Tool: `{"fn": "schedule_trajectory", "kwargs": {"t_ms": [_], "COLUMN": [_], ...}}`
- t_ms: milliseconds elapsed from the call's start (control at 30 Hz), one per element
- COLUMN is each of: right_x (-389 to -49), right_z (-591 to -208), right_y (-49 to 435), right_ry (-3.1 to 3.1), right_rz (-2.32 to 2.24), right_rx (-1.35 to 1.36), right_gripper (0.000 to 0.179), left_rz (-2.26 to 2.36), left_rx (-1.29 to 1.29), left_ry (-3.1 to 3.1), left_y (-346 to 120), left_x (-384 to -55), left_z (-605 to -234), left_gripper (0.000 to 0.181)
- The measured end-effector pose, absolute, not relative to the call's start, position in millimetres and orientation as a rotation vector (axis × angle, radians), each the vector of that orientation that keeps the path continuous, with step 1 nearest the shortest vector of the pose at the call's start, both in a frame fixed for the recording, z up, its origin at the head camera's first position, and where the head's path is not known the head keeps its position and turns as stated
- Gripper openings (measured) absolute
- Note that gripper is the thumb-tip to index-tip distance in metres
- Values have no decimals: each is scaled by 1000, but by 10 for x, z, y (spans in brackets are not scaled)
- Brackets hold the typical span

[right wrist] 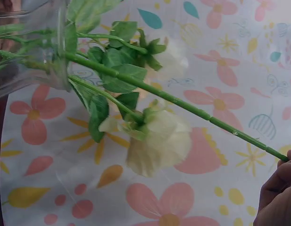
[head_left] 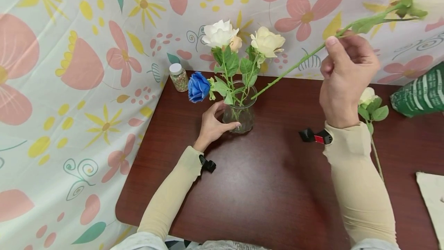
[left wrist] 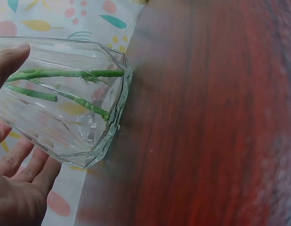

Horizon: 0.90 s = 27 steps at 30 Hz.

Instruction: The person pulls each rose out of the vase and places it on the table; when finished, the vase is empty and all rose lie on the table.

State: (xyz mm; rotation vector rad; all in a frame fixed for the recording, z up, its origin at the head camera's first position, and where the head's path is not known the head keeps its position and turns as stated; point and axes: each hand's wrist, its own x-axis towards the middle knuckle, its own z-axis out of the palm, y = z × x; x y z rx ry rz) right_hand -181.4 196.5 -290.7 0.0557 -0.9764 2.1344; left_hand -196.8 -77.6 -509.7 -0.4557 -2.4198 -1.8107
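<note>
My left hand (head_left: 211,126) holds a clear glass vase (head_left: 246,120) on the dark table, thumb on the near side and fingers around the far side. Up to the right, my right hand (head_left: 348,74) pinches the long green stem of a white rose (head_left: 295,66) between thumb and fingers. The rose slants, its bloom at the upper right corner and its lower end at the vase mouth. A white flower (head_left: 220,34), a cream rose (head_left: 266,41), a partly hidden peach bloom (head_left: 236,44) and a blue rose (head_left: 199,87) stand out of the vase. Cut stems (left wrist: 65,74) show through the glass.
A small white-capped jar (head_left: 178,78) stands behind the blue rose. At the right lie another pale rose (head_left: 368,97), a green printed bag (head_left: 419,92) and a light cloth (head_left: 431,196). Flower-patterned fabric (head_left: 86,99) hangs along the table's left and back edges.
</note>
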Motion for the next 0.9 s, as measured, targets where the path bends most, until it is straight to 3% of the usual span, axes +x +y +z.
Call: {"fn": "schedule_trajectory", "kwargs": {"t_ms": [533,900], "right_x": [-1585,-1555], "right_z": [-2901,-3125], "right_y": [2607,3245], "right_ry": [-1051,-1145], "right_rz": [1974,2159], "right_rx": [66,-104], "right_gripper": [37,18], "left_rz": [-1805,-1806], "left_rx": [-445,-448], "left_ry": [-2444,-2442], "left_y": [-794,-784], "left_x": [-1976,-1965], "left_z": [-5086,-5082], "left_gripper": [85,85]}}
